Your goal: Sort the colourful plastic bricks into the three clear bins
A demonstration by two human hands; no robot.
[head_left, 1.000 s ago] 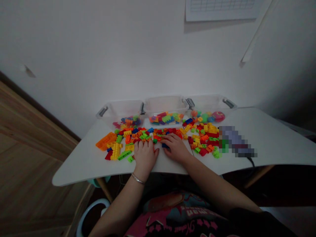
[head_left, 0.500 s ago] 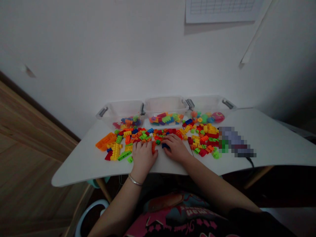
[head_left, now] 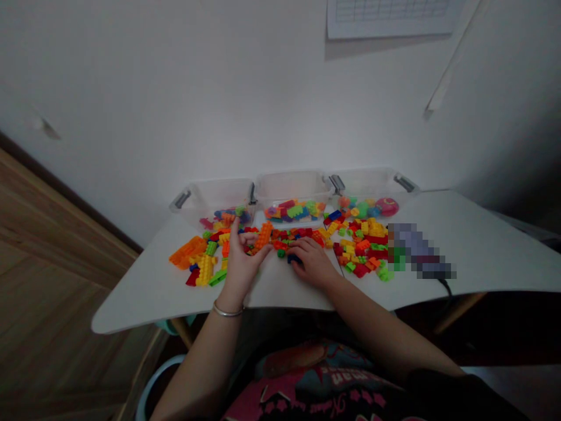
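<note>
Left hand (head_left: 241, 269): fingers were spread apart, beside an orange brick (head_left: 263, 235).
Right hand (head_left: 314, 263): fingers were placed together over a blue brick (head_left: 292, 258); grip could not be told.

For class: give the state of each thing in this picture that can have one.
Left bare hand: raised, index finger up, fingers spread.
Right bare hand: curled over a dark blue plastic brick.
Long orange plastic brick: tilted beside left fingers.
Three clear plastic bins: side by side, uncovered, partly filled.
Silver metal bangle: on left wrist.
</note>
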